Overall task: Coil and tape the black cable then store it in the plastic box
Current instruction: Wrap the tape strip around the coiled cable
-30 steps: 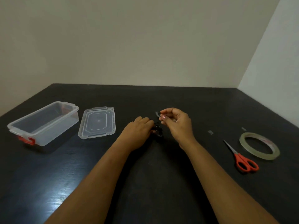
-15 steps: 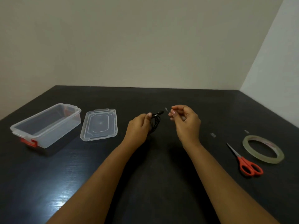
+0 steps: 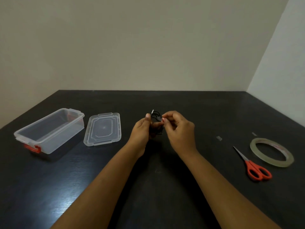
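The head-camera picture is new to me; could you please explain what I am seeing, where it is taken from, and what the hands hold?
No machine here: a person works with bare hands, and the one camera sits on their head, looking down over both forearms. The left hand grips a coiled black cable; the right hand pinches the coil's top. On the dark table, at left, stand an open plastic box and its lid beside it; at right lie red-handled scissors, a tape roll and two small tape scraps.
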A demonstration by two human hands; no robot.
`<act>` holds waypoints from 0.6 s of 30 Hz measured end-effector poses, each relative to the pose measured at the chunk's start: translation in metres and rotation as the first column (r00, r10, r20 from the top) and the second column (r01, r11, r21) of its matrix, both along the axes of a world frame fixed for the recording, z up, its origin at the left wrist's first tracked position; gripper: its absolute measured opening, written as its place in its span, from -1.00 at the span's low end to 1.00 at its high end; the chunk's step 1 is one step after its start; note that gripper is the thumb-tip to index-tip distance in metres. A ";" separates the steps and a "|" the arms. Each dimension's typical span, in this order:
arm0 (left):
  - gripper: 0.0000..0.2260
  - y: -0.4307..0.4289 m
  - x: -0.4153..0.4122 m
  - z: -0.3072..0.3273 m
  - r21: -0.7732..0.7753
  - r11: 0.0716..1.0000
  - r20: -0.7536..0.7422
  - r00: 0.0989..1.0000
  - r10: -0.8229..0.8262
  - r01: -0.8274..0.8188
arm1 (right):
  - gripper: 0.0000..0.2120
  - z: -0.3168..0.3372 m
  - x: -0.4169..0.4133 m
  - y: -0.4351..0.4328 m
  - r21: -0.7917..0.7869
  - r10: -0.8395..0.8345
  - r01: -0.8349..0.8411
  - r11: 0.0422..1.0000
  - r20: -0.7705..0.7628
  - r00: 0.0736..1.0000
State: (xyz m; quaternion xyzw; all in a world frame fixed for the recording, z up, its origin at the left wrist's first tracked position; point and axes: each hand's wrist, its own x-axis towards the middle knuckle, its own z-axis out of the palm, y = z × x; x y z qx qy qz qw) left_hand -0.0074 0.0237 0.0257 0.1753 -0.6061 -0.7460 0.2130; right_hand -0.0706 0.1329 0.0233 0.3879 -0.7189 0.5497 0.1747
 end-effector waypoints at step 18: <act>-0.71 0.005 -0.004 -0.008 -0.022 0.986 -0.072 0.983 -0.169 0.168 | -0.88 0.001 -0.005 -0.001 0.261 0.033 -0.063 0.963 0.117 0.993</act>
